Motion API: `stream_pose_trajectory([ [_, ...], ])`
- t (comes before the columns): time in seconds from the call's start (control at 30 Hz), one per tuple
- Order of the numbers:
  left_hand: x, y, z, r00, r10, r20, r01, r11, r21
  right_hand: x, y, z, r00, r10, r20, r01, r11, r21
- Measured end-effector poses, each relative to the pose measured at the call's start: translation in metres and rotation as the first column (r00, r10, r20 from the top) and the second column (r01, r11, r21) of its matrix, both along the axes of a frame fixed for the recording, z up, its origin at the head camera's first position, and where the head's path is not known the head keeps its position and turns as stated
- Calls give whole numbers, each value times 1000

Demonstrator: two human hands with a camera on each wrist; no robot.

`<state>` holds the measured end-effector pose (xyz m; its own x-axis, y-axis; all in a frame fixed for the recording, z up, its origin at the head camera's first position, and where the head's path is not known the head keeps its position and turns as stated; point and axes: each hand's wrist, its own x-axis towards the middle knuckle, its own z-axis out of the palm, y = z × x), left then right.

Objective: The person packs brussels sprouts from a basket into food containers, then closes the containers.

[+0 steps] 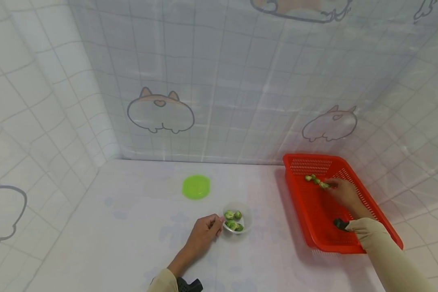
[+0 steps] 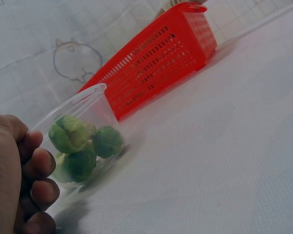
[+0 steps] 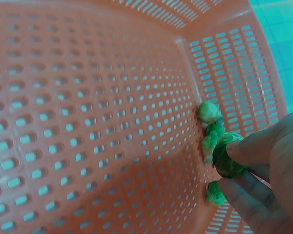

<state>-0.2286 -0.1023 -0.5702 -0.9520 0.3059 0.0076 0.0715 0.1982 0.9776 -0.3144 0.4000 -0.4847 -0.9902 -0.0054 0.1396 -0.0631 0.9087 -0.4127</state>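
Observation:
My left hand (image 1: 203, 232) pinches the near-left rim of a clear plastic bowl (image 2: 104, 106) standing on the table. Several green Brussels sprouts (image 1: 229, 215) lie inside it. Over at the right, my right hand (image 1: 343, 194) reaches into a red perforated basket (image 1: 301, 217). Its thumb and fingers pinch a Brussels sprout (image 3: 228, 161), seen in the right wrist view. Other sprouts (image 3: 209, 112) lie along the basket's end wall, beside the held one.
A bright green round lid or plate (image 1: 196, 187) lies flat behind and left of the bowl. White sheeting with a grid and animal drawings (image 1: 160, 111) hangs at the back and sides. A pale cloth (image 1: 131, 243) covers the table.

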Motion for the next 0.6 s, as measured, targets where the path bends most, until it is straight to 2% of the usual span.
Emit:
stream_pose_trajectory([
  [0.27, 3, 1, 1, 1000, 18, 22, -18, 999, 29, 1, -11, 6, 996, 28, -85, -29, 1000, -11],
  [0.6, 3, 2, 1, 1000, 7, -15, -7, 1000, -2, 7, -37, 24, 993, 71, -98, -77, 995, -59],
])
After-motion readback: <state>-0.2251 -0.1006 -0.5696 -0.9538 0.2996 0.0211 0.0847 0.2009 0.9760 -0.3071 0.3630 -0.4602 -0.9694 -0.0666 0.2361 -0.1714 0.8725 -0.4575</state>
